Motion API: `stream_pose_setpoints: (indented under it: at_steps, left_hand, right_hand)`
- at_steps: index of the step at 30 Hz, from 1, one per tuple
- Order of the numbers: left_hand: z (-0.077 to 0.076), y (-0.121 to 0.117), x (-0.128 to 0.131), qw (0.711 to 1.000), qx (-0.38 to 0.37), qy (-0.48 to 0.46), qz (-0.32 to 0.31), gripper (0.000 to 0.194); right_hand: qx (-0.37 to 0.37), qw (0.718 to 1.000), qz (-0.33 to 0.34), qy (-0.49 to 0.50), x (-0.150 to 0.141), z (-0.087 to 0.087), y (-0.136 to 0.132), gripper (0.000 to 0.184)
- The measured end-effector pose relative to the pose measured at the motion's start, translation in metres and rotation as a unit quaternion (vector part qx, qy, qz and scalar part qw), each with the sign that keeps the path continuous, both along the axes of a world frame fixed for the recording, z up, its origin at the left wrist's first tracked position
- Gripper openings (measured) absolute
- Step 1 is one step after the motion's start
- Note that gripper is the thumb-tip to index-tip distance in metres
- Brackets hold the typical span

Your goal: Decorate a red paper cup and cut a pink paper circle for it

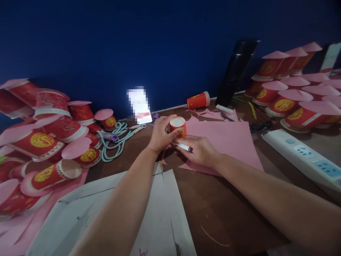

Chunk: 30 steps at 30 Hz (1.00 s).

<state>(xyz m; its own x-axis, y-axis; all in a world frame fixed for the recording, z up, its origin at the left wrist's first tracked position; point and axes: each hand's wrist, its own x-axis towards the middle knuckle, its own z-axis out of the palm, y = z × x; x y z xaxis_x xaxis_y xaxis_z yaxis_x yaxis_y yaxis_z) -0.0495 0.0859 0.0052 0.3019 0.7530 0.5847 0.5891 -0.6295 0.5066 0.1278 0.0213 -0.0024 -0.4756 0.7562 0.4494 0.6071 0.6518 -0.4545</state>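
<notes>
My left hand point(161, 133) is wrapped round a small red paper cup point(177, 122) with a gold print. The cup stands on a pink paper sheet point(226, 138), and its round white end faces up. In my right hand point(201, 151) is a white marker point(183, 145) with a dark end, lying almost flat beside the foot of the cup. The thumb of my left hand crosses the cup's front. Where the marker's far end meets the paper is hidden by my fingers. The sheet's left edge has curved cut-outs.
Red cups with pink paper discs are piled at the left point(45, 140) and stacked at the right point(287, 99). Against the blue wall are a lit phone point(142, 106), a lying cup stack point(198, 100) and a black flask point(237, 71). A power strip point(303, 156) lies right, a pale cable point(117, 142) left.
</notes>
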Motion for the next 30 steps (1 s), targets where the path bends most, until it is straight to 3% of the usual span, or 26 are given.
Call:
stream_pose_setpoints:
  at_steps: [14,26,30]
  left_hand:
    - [0.0,0.0,0.001,1.0,0.003,0.01,-0.002,0.05]
    - [0.001,-0.001,0.001,1.0,0.002,0.013,-0.002,0.05]
    - [0.001,-0.001,0.001,1.0,-0.002,0.006,0.005,0.051]
  right_hand:
    - [-0.046,0.998,-0.018,-0.033,-0.001,0.005,-0.001,0.027]
    - [-0.017,0.998,-0.025,-0.058,-0.002,0.013,-0.004,0.021]
    - [-0.003,0.999,-0.031,-0.023,-0.001,0.011,-0.006,0.019]
